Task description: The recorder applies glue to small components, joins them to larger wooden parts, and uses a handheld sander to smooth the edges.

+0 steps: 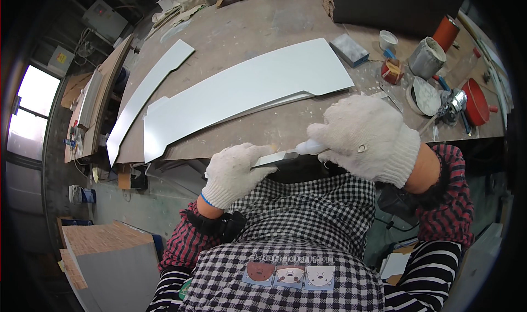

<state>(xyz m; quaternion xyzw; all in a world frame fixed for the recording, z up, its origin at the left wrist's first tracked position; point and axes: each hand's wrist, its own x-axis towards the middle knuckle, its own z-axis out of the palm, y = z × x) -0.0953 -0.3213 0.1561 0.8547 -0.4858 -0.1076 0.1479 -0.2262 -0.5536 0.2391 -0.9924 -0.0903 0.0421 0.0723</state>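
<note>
One strip in left hand, one nozzle in right hand.

Brown, paint-flecked worktable: 1 stack, white curved panels; 1 narrow white curved panel; 1 grey cylindrical can.

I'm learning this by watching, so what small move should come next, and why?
Probably ease the small whitish bottle in the right hand slightly leftward along the white strip. Its tip points at the strip's right end, and the left hand holds the other end, steadying it. Whether anything has been squeezed out is too small to tell.
</note>
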